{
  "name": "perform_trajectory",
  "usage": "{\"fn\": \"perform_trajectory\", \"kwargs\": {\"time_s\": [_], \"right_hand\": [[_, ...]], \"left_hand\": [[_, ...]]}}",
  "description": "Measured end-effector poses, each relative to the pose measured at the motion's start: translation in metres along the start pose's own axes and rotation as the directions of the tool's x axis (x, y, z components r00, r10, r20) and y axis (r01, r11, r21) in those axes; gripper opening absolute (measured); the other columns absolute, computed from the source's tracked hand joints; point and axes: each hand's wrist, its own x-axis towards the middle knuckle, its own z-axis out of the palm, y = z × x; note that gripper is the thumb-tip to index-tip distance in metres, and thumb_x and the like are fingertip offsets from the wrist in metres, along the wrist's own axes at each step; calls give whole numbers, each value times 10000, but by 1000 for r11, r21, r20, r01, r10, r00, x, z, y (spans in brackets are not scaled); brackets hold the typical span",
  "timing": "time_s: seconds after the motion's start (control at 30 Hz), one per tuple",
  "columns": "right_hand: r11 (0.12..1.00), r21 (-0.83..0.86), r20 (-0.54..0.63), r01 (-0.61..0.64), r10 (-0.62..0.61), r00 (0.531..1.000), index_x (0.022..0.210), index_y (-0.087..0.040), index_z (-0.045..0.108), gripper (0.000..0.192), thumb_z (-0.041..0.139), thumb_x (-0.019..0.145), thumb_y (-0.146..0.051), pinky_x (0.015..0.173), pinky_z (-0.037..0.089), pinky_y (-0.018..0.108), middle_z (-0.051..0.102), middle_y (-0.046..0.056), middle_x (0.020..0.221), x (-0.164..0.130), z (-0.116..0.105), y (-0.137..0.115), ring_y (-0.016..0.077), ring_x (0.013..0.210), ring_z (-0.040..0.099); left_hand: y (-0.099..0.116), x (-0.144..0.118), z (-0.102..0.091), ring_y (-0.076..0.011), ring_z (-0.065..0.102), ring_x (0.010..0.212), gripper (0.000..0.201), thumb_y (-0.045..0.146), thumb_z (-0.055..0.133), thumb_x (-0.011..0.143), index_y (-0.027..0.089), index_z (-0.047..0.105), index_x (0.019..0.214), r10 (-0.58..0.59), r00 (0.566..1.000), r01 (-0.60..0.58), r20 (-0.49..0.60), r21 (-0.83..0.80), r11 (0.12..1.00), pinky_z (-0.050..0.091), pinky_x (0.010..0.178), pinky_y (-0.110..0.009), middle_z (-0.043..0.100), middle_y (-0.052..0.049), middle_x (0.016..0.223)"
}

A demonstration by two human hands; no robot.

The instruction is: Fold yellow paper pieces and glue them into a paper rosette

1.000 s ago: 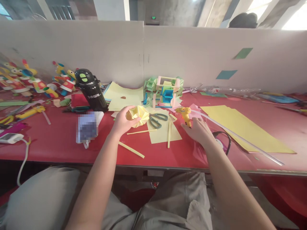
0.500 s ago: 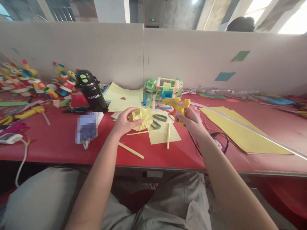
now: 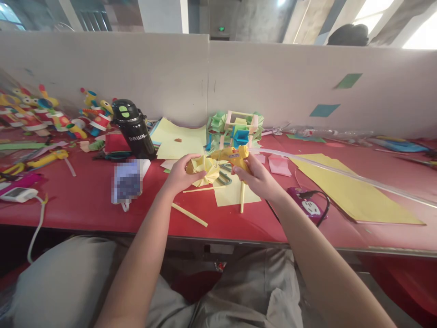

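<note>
Pinching pleated yellow paper ball [image 3: 204, 168], left hand [image 3: 180, 175]; right hand [image 3: 258, 178], grip closed round glossy plastic glue gun [image 3: 232, 156].

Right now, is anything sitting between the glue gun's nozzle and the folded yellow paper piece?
Nothing visible. The right hand holds the yellow glue gun with its nozzle pointed left at the folded yellow paper piece in the left hand. The green-handled scissors lie on the table below.

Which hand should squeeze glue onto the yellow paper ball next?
Right. The right hand already grips the glue gun, nozzle aimed at the paper ball, which the left hand holds.
</note>
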Motion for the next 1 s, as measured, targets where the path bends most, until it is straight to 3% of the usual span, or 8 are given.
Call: {"fn": "perform_trajectory", "kwargs": {"time_s": [1.0], "right_hand": [[996, -80, 90, 35, -28, 996, 1151, -202, 517, 275, 537, 939, -376, 733, 483, 339, 600, 49, 905, 2, -8, -11, 187, 811, 570]], "left_hand": [[2, 1, -1, -273, 589, 1211, 555, 446, 782, 731, 260, 633, 1232, -1, 1000, 1, -2, 53, 999, 459, 1038, -407, 641, -57, 1307]]}}
